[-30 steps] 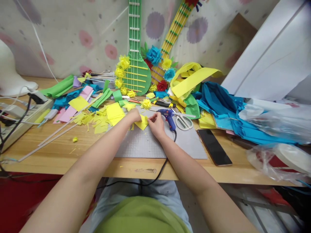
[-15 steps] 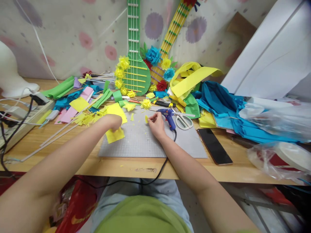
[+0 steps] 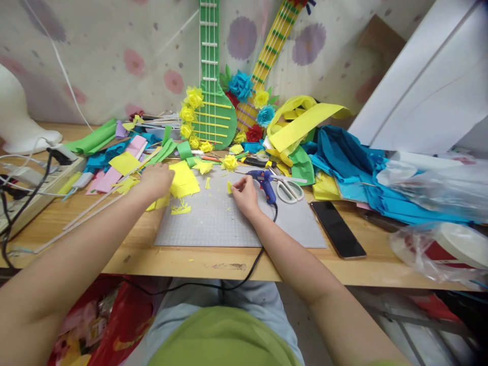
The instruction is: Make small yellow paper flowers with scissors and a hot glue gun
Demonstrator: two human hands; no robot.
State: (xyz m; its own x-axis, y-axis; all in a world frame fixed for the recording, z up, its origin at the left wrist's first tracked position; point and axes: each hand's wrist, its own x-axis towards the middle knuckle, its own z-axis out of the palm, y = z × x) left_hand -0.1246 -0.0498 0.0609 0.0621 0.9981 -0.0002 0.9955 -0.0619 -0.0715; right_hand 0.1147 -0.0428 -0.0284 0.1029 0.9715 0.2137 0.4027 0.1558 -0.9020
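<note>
My right hand point(image 3: 244, 194) rests by the glue gun, thumb and fingers closed in a pinch on a small yellow paper piece point(image 3: 229, 187). My left hand point(image 3: 157, 180) is at the left edge of the grey cutting mat point(image 3: 213, 231), slightly blurred, its fingertips hidden. A yellow paper sheet point(image 3: 159, 203) shows beneath it and shifts along with the hand. Close by on the mat lie yellow paper squares point(image 3: 184, 179) and thin yellow scraps point(image 3: 181, 209). A blue glue gun point(image 3: 264, 184) lies beside my right hand, near white-handled scissors point(image 3: 290, 191).
A phone point(image 3: 337, 229) lies right of the mat. Behind stand a green paper guitar point(image 3: 217, 117) and a yellow one point(image 3: 272, 48) with paper flowers. Blue paper point(image 3: 343, 152) is heaped at right; a power strip point(image 3: 41, 190) sits at left. The glue gun's black cord point(image 3: 251, 272) crosses the table edge.
My left hand has moved left and slightly away from me, with the yellow sheet beneath it. Thin yellow scraps now show where that sheet was. My right hand stays in place.
</note>
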